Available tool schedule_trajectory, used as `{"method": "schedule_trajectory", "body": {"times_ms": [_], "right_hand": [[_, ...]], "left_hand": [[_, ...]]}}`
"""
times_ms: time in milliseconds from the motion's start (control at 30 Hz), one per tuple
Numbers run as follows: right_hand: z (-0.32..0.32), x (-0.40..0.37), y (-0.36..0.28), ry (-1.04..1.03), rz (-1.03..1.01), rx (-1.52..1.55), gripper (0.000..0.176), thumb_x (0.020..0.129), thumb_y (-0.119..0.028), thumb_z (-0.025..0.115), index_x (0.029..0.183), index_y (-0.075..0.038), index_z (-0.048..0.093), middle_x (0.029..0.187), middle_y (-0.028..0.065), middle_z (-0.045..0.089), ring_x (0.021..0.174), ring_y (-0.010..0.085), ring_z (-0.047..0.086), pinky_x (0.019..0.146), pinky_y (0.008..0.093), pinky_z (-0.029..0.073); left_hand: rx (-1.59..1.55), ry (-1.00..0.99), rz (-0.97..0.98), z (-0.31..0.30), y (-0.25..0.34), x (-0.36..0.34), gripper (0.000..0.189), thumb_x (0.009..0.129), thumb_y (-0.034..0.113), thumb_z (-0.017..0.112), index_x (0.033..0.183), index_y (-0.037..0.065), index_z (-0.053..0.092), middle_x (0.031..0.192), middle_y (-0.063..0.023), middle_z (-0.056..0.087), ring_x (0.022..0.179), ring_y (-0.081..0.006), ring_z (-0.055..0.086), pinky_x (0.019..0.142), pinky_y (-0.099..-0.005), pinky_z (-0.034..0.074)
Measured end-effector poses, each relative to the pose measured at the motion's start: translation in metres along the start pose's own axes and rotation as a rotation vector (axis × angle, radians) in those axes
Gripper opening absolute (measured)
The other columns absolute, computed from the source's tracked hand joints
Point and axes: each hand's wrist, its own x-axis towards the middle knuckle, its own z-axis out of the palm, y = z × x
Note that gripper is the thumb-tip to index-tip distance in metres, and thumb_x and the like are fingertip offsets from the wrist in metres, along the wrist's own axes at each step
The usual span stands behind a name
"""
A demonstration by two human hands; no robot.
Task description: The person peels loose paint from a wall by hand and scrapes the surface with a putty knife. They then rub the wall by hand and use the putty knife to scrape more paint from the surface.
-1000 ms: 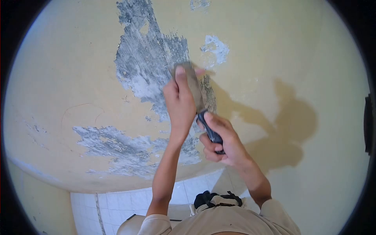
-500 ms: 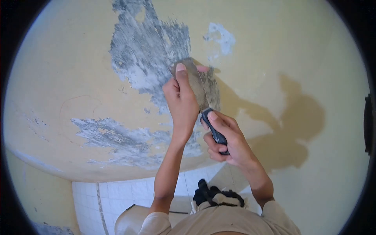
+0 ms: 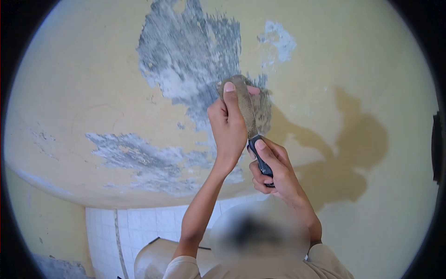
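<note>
**Two hands work a scraper on a peeling yellow wall**

Seen from the person's own head, both arms reach up to a pale yellow wall (image 3: 93, 69). The right hand (image 3: 274, 169) is closed around the dark handle of a scraper (image 3: 249, 116), its fingers (image 3: 265, 151) wrapped tight. The left hand (image 3: 227, 128) sits higher, with the forefinger stretched along the flat metal blade and a fingertip showing behind it, so the blade is pinched and pressed to the wall. The blade's tip touches the lower right edge of a large grey bare patch (image 3: 195, 51) near the wall's top middle. A small bare patch (image 3: 278, 42) lies just right of it, and a long one (image 3: 139, 158) spreads toward the wall's lower left. The arms' shadow (image 3: 357, 139) falls on the right. White floor tiles (image 3: 139, 228) show below.
</note>
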Motion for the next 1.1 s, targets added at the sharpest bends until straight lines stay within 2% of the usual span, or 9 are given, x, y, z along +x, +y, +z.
{"method": "schedule_trajectory", "body": {"times_ms": [100,167,233,367,467,567,700,833,1100], "right_hand": [[0.014,0.023,-0.033,0.040,-0.090,-0.001,0.035,0.104,-0.040,0.042,0.091,-0.008,0.045,0.049,-0.0037,0.030,0.035,0.0053,0.024,0.033,0.0225,0.020],[0.014,0.015,-0.030,-0.051,-0.135,0.007,0.036,0.104,-0.041,0.043,0.090,-0.008,0.045,0.050,-0.0037,0.031,0.036,0.0054,0.026,0.033,0.0225,0.020],[0.007,0.005,-0.001,0.041,0.008,0.095,0.036,0.104,-0.042,0.042,0.090,-0.008,0.044,0.050,-0.0030,0.030,0.036,0.0052,0.025,0.033,0.0227,0.019],[0.010,0.000,-0.012,-0.074,0.024,0.194,0.034,0.104,-0.040,0.043,0.091,-0.009,0.045,0.050,-0.0033,0.030,0.035,0.0048,0.022,0.032,0.0226,0.019],[0.015,-0.001,0.012,0.014,0.010,0.152,0.035,0.105,-0.041,0.041,0.091,-0.009,0.044,0.049,-0.0030,0.029,0.034,0.0050,0.021,0.032,0.0232,0.018],[0.010,0.014,-0.004,-0.023,-0.031,0.074,0.037,0.104,-0.043,0.041,0.092,-0.009,0.044,0.048,-0.0027,0.029,0.033,0.0054,0.022,0.032,0.0234,0.018],[0.023,0.015,-0.013,-0.020,-0.087,0.121,0.035,0.104,-0.042,0.042,0.092,-0.009,0.044,0.049,-0.0033,0.029,0.033,0.0056,0.022,0.033,0.0230,0.018],[0.012,0.014,-0.003,-0.034,-0.019,0.133,0.038,0.104,-0.045,0.041,0.092,-0.009,0.044,0.049,-0.0024,0.029,0.034,0.0056,0.021,0.033,0.0230,0.018],[0.017,0.016,-0.012,0.027,-0.035,0.110,0.038,0.103,-0.045,0.041,0.093,-0.010,0.046,0.048,-0.0033,0.027,0.034,0.0041,0.017,0.032,0.0215,0.017]], "left_hand": [[0.000,0.025,0.146,0.006,0.034,0.040,0.055,0.105,0.039,0.038,0.088,-0.001,0.072,0.058,-0.0006,0.052,0.056,-0.0081,0.043,0.052,-0.0276,0.034],[-0.058,-0.019,0.090,0.002,0.035,0.035,0.055,0.105,0.039,0.037,0.087,-0.001,0.072,0.058,-0.0007,0.054,0.057,-0.0074,0.043,0.052,-0.0271,0.034],[0.015,-0.030,0.052,-0.003,0.013,0.010,0.052,0.103,0.040,0.043,0.087,0.001,0.072,0.062,0.0022,0.053,0.058,-0.0051,0.040,0.052,-0.0255,0.032],[-0.075,-0.063,-0.069,-0.004,0.025,0.013,0.055,0.105,0.038,0.038,0.086,-0.001,0.072,0.058,0.0011,0.053,0.056,-0.0062,0.043,0.052,-0.0263,0.036],[-0.016,-0.089,-0.130,-0.012,0.017,0.007,0.055,0.105,0.039,0.039,0.087,0.000,0.072,0.057,0.0017,0.052,0.056,-0.0058,0.043,0.051,-0.0272,0.035],[0.019,-0.020,0.046,-0.004,0.012,0.018,0.055,0.105,0.040,0.039,0.086,0.000,0.072,0.055,0.0028,0.048,0.055,-0.0058,0.041,0.050,-0.0275,0.032],[-0.118,-0.033,-0.001,-0.001,0.029,0.031,0.055,0.104,0.041,0.040,0.085,0.001,0.074,0.053,0.0032,0.046,0.054,-0.0060,0.038,0.050,-0.0268,0.031],[0.097,-0.056,0.025,-0.007,0.017,0.023,0.053,0.103,0.041,0.042,0.086,0.002,0.073,0.055,0.0074,0.043,0.052,-0.0038,0.033,0.049,-0.0246,0.026],[0.014,-0.023,0.097,-0.002,0.025,0.029,0.054,0.105,0.038,0.040,0.085,-0.001,0.073,0.054,0.0021,0.048,0.052,-0.0066,0.039,0.048,-0.0273,0.031]]}}
